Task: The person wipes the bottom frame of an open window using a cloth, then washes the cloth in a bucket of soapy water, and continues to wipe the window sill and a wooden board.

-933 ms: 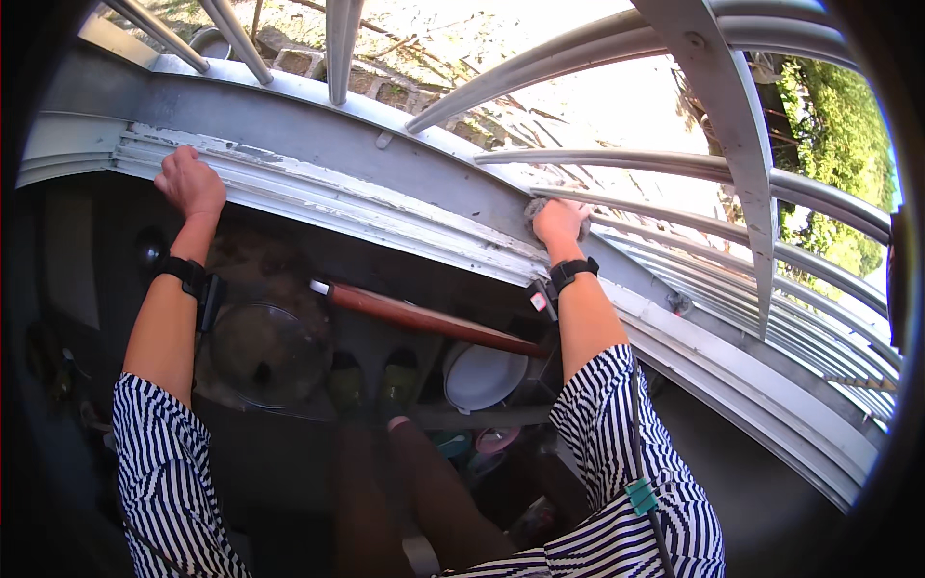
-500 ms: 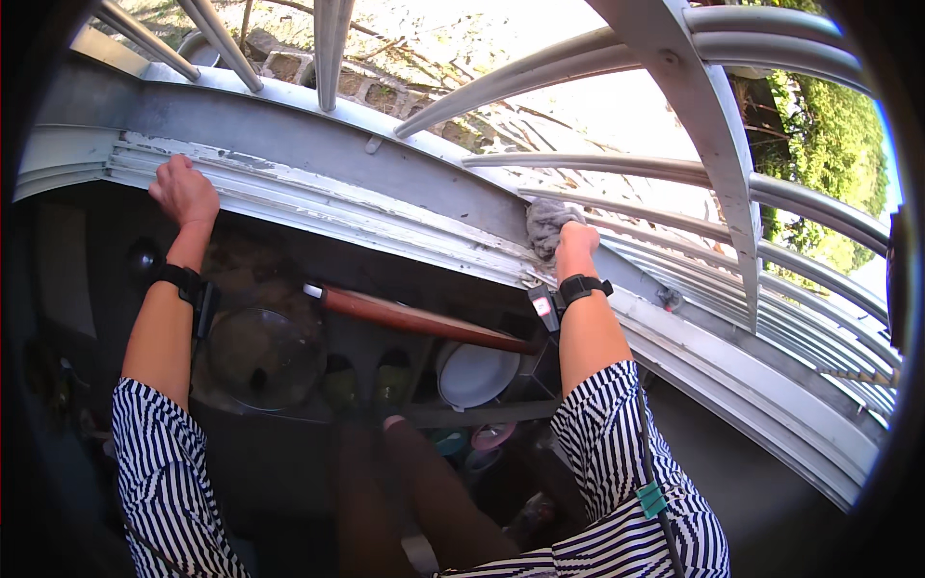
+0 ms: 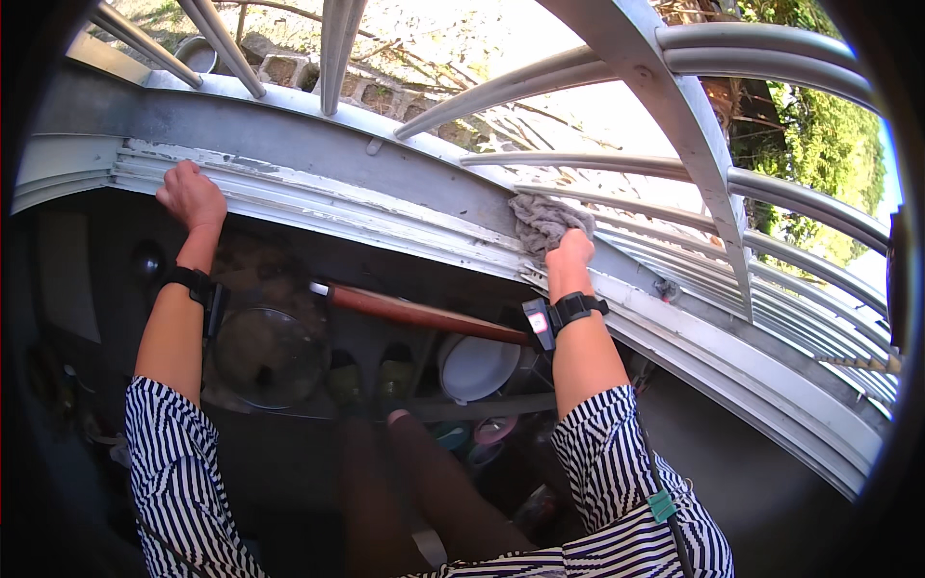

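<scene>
Striped sleeves [image 3: 183, 462] reach forward above a dim floor area, where a white basin [image 3: 479, 368] sits near one end of a reddish-brown pole [image 3: 424, 311]. The left hand [image 3: 193, 199] rests, fingers curled, on the worn white window track [image 3: 356, 207]; whether it grips or merely leans is hard to tell. The right hand [image 3: 570, 252] is closed on a bunched grey cloth [image 3: 544, 223], which lies over the grey ledge [image 3: 308, 140] just beyond the track. Farther out stand metal bars [image 3: 520, 91], then sunlit ground and green foliage [image 3: 824, 159].
</scene>
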The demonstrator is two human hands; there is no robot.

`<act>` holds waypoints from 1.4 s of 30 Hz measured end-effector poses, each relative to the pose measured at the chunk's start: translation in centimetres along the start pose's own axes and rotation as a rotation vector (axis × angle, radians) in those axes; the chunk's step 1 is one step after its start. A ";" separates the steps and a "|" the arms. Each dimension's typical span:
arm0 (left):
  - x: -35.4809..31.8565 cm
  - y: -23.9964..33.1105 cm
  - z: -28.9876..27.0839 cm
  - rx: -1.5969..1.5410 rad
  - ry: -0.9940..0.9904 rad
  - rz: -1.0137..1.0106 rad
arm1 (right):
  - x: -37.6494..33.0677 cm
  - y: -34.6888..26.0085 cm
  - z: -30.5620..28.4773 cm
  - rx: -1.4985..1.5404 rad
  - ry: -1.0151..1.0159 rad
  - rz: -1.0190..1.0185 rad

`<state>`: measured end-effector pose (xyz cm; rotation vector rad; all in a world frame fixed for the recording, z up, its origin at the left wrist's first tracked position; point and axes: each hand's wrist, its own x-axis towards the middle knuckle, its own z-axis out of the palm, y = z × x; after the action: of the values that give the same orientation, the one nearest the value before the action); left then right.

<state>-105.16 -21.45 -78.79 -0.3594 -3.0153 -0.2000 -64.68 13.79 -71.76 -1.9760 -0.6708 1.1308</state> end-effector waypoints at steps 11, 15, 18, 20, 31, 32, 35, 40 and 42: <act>0.1 0.3 -1.0 0.004 0.008 0.046 | -8.2 -16.0 -7.3 0.253 -0.008 -0.560; -0.1 0.7 -0.4 0.003 0.011 0.033 | -6.7 -15.5 -3.3 0.209 0.150 -0.670; 0.0 0.6 -0.6 0.006 0.003 0.040 | -4.4 -14.8 -2.0 -0.975 0.166 -0.602; -0.2 0.2 -0.8 0.019 -0.005 0.035 | -3.1 -14.3 -0.8 -2.174 0.007 -0.422; 0.1 1.8 -1.2 -0.018 -0.003 0.038 | 4.4 -3.1 2.4 -2.450 -0.236 -0.384; 0.2 2.3 -0.9 -0.013 -0.010 0.038 | 5.6 -2.3 2.1 -2.329 -0.214 -0.385; 0.1 1.7 -0.8 0.032 -0.011 0.054 | 4.3 -2.1 -0.1 -1.532 -0.248 -0.324; -0.1 -1.0 -0.3 0.056 -0.045 0.013 | -8.7 -4.9 -3.8 0.317 -0.338 -0.194; 0.1 -0.3 -0.4 0.045 -0.038 0.015 | -13.4 -8.3 -6.4 0.327 -0.437 -0.385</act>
<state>-105.28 -21.78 -78.40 -0.3865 -3.0476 -0.1258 -65.98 6.51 -56.39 -1.2666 -0.9720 1.3367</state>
